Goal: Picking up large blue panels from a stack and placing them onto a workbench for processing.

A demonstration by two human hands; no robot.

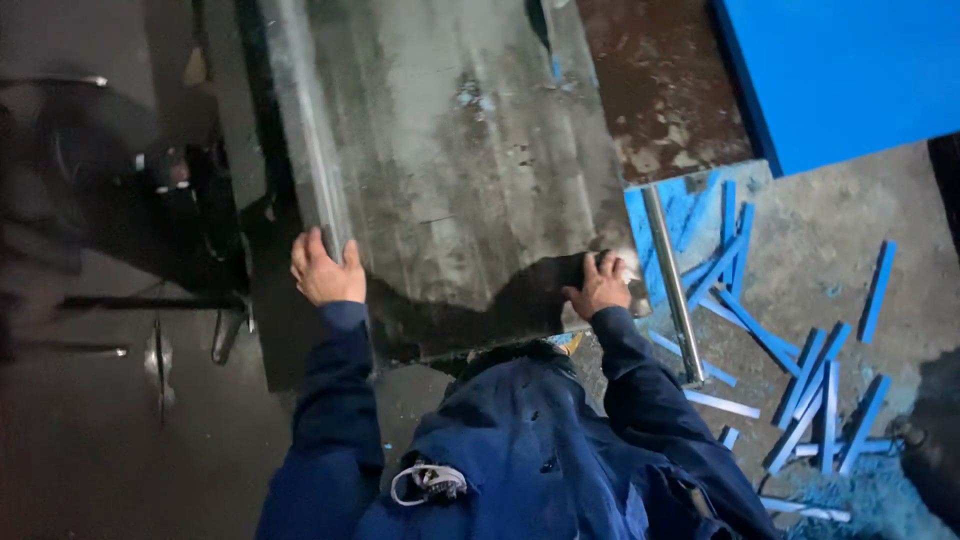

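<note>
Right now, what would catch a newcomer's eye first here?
The big grey metal sheet fills the middle, with the left hand gripping its left edge and the right hand pressed flat on its near right corner. To the right, bright blue strips lie scattered on the floor beside a steel bar, under a blue panel.

A: Where are the arms?
B: Both reach out ahead in blue sleeves.
A: And the hands?
B: Left hand (pixel 325 272) curls its fingers in a grip (knuckles up). Right hand (pixel 600 288) lies flatter, fingers spread.
</note>
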